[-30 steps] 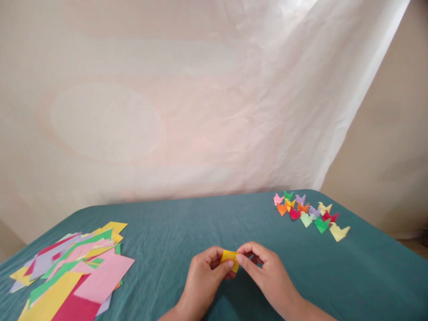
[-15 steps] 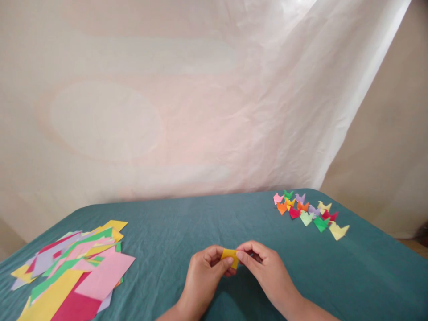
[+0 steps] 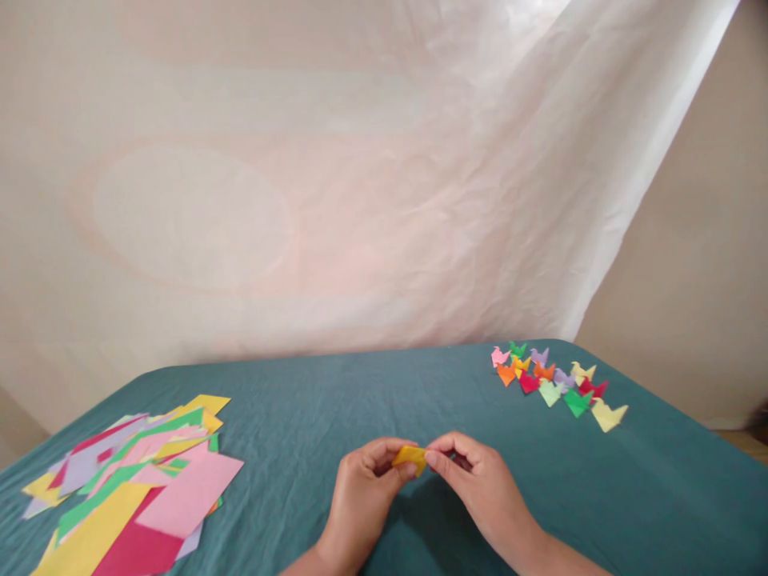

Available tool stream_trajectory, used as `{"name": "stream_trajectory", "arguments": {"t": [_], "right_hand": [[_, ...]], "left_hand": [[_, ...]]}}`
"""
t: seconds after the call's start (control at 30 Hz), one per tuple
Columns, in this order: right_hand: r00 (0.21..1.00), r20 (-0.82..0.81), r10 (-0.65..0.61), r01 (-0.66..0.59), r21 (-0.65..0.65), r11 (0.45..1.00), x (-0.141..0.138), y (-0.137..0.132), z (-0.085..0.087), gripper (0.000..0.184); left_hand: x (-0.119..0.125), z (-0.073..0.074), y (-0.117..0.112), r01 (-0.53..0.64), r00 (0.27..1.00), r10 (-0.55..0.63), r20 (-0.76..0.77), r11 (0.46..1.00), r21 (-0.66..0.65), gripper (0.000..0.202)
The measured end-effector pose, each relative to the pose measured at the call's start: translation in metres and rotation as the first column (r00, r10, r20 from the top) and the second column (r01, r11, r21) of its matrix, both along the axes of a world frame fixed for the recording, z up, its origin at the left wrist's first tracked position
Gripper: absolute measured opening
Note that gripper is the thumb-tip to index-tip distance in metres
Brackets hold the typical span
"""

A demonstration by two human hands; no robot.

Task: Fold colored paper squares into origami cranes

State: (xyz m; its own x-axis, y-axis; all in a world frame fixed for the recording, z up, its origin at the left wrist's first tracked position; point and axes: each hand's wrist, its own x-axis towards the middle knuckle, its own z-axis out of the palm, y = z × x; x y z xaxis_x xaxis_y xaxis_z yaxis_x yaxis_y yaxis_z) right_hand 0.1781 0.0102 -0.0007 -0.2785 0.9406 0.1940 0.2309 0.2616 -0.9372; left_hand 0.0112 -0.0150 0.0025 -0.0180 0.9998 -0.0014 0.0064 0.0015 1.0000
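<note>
- Left grip (image 3: pixel 365 490): one bare hand, thumb and curled fingers pinching the left part of one small yellow folded paper piece (image 3: pixel 409 454).
- Right grip (image 3: pixel 486 480): one bare hand, thumb and index fingertip pressed together at the right end of that same piece.
- The folded paper piece sits between the two grips, compact, flat-faced and straight-edged, tilted, partly hidden by the left thumb.
- Bench (image 3: pixel 336 388): under and around both grips, spread with matte dark teal cloth (image 3: pixel 288 464), softly creased, rounded at its far corners.
- Paper sheets (image 3: pixel 189 498): one loose heap well to the left of the left grip, smooth, flat and straight-edged, in pink, yellow, crimson, green, lavender and some orange; too overlapped to count.
- Origami birds (image 3: pixel 550 393): thirteen, beyond and to the right of the right grip, crisp and angular, clustered in slanting rows; two each of green, lavender, orange, red and pale yellow, one each of pink, yellow and pale green.
- White sheet (image 3: pixel 372 208): one, beyond both grips, wrinkled, faintly pink-patterned.
</note>
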Motion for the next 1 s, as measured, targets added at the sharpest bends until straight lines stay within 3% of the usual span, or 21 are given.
{"name": "stream_trajectory", "arguments": {"t": [0.13, 0.3, 0.63, 1.0], "right_hand": [[1.000, 0.017, -0.003, 0.003, 0.007, 1.000, 0.0002, -0.0003, 0.0000, 0.024], [0.998, 0.061, 0.012, -0.010, -0.028, 1.000, -0.0014, -0.0012, -0.0018, 0.025], [0.994, 0.087, 0.065, -0.061, -0.057, 0.997, -0.0032, -0.0025, -0.0076, 0.028], [0.991, 0.027, 0.132, -0.130, -0.072, 0.989, -0.0045, -0.0049, -0.0015, 0.027]], "left_hand": [[-0.0035, -0.0031, 0.0057, -0.007, 0.982, 0.023, 0.188, 0.996, -0.086, 0.039], [-0.0060, -0.0071, 0.0075, -0.015, 0.962, 0.054, 0.269, 0.989, -0.147, 0.039], [-0.0048, -0.0052, 0.0076, 0.003, 0.980, 0.014, 0.198, 0.996, -0.088, 0.036], [-0.0010, -0.0043, 0.0062, -0.017, 0.978, 0.039, 0.207, 0.994, -0.106, 0.034]]}}
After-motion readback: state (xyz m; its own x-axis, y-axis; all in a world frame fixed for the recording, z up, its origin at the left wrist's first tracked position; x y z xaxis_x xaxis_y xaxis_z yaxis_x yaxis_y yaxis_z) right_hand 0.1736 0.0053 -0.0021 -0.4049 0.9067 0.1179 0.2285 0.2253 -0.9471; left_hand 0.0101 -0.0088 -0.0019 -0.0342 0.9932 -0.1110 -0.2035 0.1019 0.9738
